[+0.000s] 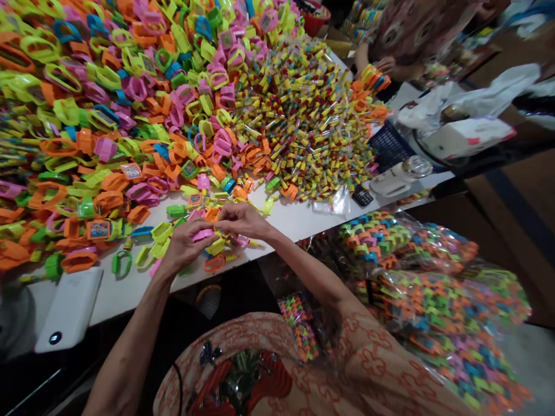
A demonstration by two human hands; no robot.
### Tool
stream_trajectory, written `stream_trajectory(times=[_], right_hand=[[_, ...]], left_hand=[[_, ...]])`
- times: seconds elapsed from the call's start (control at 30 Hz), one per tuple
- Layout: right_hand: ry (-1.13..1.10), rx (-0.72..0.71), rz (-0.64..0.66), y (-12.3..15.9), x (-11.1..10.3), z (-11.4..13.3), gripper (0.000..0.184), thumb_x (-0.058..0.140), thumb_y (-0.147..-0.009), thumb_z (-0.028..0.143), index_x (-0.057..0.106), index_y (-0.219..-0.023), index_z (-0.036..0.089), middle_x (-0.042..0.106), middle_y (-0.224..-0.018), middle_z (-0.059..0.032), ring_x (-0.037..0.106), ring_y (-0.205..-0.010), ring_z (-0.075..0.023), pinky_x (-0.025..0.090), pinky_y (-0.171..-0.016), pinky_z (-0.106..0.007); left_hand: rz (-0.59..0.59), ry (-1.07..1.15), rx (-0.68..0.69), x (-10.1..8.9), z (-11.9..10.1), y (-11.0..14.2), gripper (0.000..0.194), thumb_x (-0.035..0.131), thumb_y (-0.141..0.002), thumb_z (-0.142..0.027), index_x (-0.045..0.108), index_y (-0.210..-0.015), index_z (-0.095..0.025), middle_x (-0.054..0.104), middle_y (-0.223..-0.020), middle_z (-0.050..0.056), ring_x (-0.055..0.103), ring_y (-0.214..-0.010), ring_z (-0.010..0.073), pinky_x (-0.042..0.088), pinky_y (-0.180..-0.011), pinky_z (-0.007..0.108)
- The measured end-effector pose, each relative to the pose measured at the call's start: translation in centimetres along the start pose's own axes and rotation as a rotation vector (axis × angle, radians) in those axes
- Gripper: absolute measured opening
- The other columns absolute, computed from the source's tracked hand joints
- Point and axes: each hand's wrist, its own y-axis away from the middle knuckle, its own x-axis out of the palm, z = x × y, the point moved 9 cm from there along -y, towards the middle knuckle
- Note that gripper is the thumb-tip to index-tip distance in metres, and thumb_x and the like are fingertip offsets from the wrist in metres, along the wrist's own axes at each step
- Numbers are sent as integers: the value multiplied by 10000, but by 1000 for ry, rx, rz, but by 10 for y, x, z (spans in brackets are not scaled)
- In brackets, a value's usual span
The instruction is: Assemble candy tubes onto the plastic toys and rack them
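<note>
My left hand [187,245] is closed round a pink toy watch [203,234] just above the front part of the table. Close beside it, my right hand [243,221] has its fingers pinched together at the far end of that watch. Whatever lies between those fingertips is too small to make out. Under and around both hands are loose toy watches in yellow, green, orange and pink, with an orange watch [215,263] at the table edge. A green toy watch [122,263] lies left of my left hand.
A large heap of toy watches [130,86] covers the left and back. Beside it is a pile of small yellow wrapped sticks [303,121]. A white power bank [71,306], a blue basket [388,144] and filled clear bags [433,294] surround me. Another person's hand [385,65] is at back right.
</note>
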Motion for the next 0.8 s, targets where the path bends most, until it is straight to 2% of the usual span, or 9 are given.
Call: stream_trajectory(times=[0.1, 0.23, 0.4, 0.57, 0.63, 0.73, 0.8], right_hand=[[10, -8, -2, 1, 1, -2, 378, 776, -837, 495, 592, -778, 170, 564, -623, 47, 517, -532, -84, 412, -484, -197], [27, -66, -114, 0, -8, 0, 283, 752, -859, 384, 599, -770, 165, 560, -630, 50, 497, -544, -75, 384, -502, -186], [-48, 18, -6, 0, -6, -6, 240, 722, -887, 345, 590, -794, 168, 576, -607, 59, 509, -485, -77, 425, -486, -198], [29, -32, -102, 4, -25, 1, 262, 765, -855, 322, 598, -737, 158, 556, -575, 68, 482, -486, -51, 371, -474, -164], [-28, 8, -31, 6, -20, -5, 314, 790, -834, 406, 613, -765, 156, 588, -579, 59, 498, -473, -56, 387, -466, -170], [-106, 78, 138, 11, -4, -16, 415, 796, -807, 527, 633, -811, 145, 626, -586, 35, 519, -451, -71, 416, -462, -189], [-89, 89, 142, 10, -6, -21, 449, 775, -823, 570, 629, -827, 145, 625, -600, 31, 526, -463, -77, 422, -477, -198]], left_hand=[[-1, -22, 13, 0, 0, -1, 321, 746, -854, -532, 790, -902, -218, 760, -865, 56, 691, -786, 198, 564, -746, 307], [-71, -138, 117, -3, -12, -2, 248, 680, -922, -442, 788, -949, -220, 760, -910, 62, 692, -806, 191, 561, -747, 293], [-71, -178, 169, 3, -13, -5, 272, 675, -936, -472, 779, -982, -225, 746, -901, 48, 685, -789, 180, 545, -726, 274], [-39, -199, 211, 10, -18, -7, 259, 654, -959, -435, 765, -982, -202, 751, -901, 60, 694, -813, 179, 534, -734, 266], [-4, -162, 212, 12, -22, -9, 244, 654, -964, -417, 761, -971, -197, 747, -879, 55, 687, -786, 170, 523, -717, 261], [157, -88, 199, 22, -24, -12, 246, 649, -970, -421, 762, -952, -204, 743, -863, 40, 682, -756, 159, 510, -701, 260], [237, -97, 187, 24, -20, -14, 276, 634, -972, -447, 756, -922, -204, 736, -841, 35, 679, -739, 160, 503, -687, 265]])
